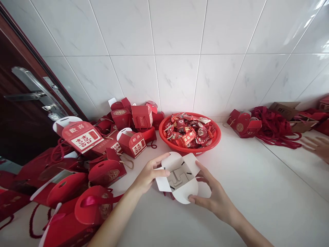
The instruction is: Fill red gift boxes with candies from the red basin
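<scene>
In front of me an empty gift box [179,180] stands with its flaps spread, its white inside facing up and a bit of red showing below. My left hand [151,173] grips its left side, thumb over the left flap and fingers behind. On the other side my right hand [212,192] has its thumb on the near rounded flap and its fingers along the right flap. Just beyond the box sits a red plastic basket [191,150] heaped with red-wrapped candies [189,132].
Many red gift boxes [83,137] with cord handles crowd the left side. At the right lie another red box [243,123], a pile of dark red ribbon [272,125] and a cardboard box [300,123]. Another person's hand [316,145] reaches in at the right edge. A tiled wall closes the back.
</scene>
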`<action>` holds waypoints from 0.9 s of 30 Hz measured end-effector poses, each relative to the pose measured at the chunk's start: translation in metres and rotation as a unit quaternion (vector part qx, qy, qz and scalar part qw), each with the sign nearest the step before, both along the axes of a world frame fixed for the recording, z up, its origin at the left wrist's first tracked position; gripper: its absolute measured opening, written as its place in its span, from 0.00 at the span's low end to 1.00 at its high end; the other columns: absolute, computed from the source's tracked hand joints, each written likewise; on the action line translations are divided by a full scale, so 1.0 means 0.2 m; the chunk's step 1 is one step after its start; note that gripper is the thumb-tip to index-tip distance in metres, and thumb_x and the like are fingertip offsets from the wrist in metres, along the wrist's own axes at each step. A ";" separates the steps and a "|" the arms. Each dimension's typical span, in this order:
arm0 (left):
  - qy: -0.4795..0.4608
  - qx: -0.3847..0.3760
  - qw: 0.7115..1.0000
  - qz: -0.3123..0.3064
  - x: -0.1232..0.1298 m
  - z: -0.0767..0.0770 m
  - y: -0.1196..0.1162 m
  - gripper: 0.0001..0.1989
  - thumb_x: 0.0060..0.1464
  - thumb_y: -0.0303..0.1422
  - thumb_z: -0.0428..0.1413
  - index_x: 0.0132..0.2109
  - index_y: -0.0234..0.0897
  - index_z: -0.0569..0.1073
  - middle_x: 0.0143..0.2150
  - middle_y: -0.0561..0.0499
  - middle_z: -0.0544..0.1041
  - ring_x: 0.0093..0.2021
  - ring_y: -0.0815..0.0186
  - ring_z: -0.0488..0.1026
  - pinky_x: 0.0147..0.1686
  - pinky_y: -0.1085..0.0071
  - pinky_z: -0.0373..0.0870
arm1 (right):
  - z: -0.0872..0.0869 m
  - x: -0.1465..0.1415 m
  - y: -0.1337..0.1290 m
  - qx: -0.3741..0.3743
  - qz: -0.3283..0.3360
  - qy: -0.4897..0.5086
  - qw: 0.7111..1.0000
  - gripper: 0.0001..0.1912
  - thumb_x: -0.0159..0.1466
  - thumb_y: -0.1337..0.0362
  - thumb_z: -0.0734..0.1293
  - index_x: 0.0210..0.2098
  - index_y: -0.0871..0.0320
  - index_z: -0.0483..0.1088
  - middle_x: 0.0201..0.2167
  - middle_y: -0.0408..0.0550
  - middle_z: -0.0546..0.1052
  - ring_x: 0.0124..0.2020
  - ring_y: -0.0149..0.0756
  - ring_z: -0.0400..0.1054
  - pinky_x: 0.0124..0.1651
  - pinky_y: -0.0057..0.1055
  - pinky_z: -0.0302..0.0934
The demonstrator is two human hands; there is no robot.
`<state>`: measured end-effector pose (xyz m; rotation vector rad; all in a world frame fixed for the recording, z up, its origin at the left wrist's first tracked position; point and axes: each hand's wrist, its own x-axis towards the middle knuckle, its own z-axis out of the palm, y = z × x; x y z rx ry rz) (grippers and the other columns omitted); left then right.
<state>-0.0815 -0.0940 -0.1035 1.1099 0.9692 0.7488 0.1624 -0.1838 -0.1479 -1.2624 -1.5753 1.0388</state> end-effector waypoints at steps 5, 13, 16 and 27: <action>-0.062 0.016 0.998 0.011 0.09 -0.07 0.05 0.46 0.34 0.35 0.71 0.64 0.34 0.71 0.55 0.39 0.80 0.54 0.47 0.76 0.50 0.58 0.73 | -0.01 0.07 0.02 0.015 -0.028 0.004 0.999 0.52 0.57 0.48 0.76 0.73 0.51 0.49 0.55 0.54 0.74 0.55 0.49 0.70 0.62 0.53 0.64; 0.099 0.179 0.979 0.013 0.04 0.06 0.08 0.22 0.46 0.43 0.66 0.48 0.39 0.81 0.55 0.44 0.80 0.54 0.52 0.77 0.55 0.58 0.72 | 0.19 0.21 0.11 0.143 -0.038 -0.123 0.981 0.39 0.57 0.44 0.74 0.64 0.49 0.65 0.57 0.54 0.75 0.50 0.49 0.73 0.53 0.46 0.71; 0.151 0.282 0.942 0.106 0.05 0.16 0.12 0.18 0.50 0.45 0.63 0.44 0.38 0.81 0.49 0.44 0.83 0.52 0.53 0.78 0.54 0.60 0.73 | 0.32 0.28 0.24 0.189 -0.128 -0.143 0.963 0.20 0.64 0.48 0.69 0.50 0.52 0.75 0.45 0.51 0.80 0.41 0.44 0.75 0.47 0.42 0.71; 0.409 0.490 0.754 -0.153 0.50 0.25 0.46 0.12 0.55 0.27 0.56 0.41 0.43 0.83 0.43 0.51 0.84 0.45 0.59 0.79 0.47 0.67 0.74 | 0.40 0.24 0.83 0.034 -0.156 -0.400 0.902 0.41 0.50 0.54 0.78 0.60 0.58 0.67 0.52 0.62 0.76 0.54 0.57 0.69 0.48 0.41 0.65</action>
